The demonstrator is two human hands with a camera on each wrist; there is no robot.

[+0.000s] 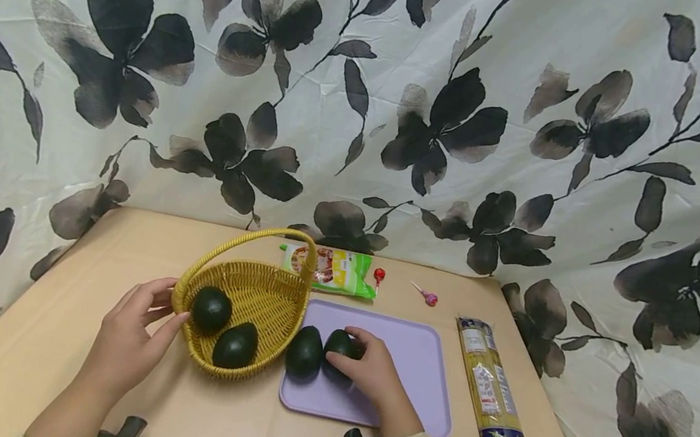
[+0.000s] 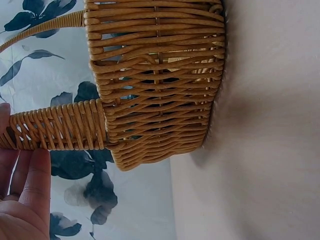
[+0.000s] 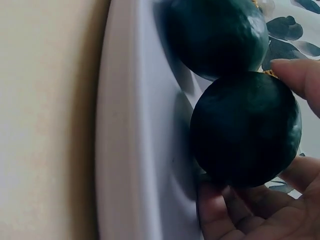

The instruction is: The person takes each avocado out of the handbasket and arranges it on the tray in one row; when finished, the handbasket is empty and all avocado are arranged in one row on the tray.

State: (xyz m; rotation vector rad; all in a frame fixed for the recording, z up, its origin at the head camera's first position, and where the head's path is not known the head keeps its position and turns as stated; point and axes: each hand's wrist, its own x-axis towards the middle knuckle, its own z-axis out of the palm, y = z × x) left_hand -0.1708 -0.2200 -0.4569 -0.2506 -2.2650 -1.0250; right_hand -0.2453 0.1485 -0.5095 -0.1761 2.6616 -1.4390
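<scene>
A woven yellow basket [image 1: 255, 295] [image 2: 155, 85] stands on the tan table with two dark green avocados [image 1: 211, 309] [image 1: 236, 345] inside. My left hand [image 1: 133, 329] holds it where the handle [image 2: 55, 127] meets the rim, thumb on one side and fingers [image 2: 30, 185] on the other. To its right lies a lavender tray [image 1: 416, 366] [image 3: 130, 150] bearing two more avocados. My right hand [image 1: 370, 371] grips the right avocado [image 1: 340, 341] [image 3: 245, 127], fingers curled round it. The other avocado [image 1: 304, 351] [image 3: 215, 35] touches it on the left.
Behind the basket lie a green snack packet [image 1: 331, 269] and two lollipops [image 1: 378, 276] [image 1: 427, 296]. A long pasta packet [image 1: 496, 398] lies to the right of the tray, by the table's edge. A floral cloth [image 1: 369, 99] hangs behind and around the table.
</scene>
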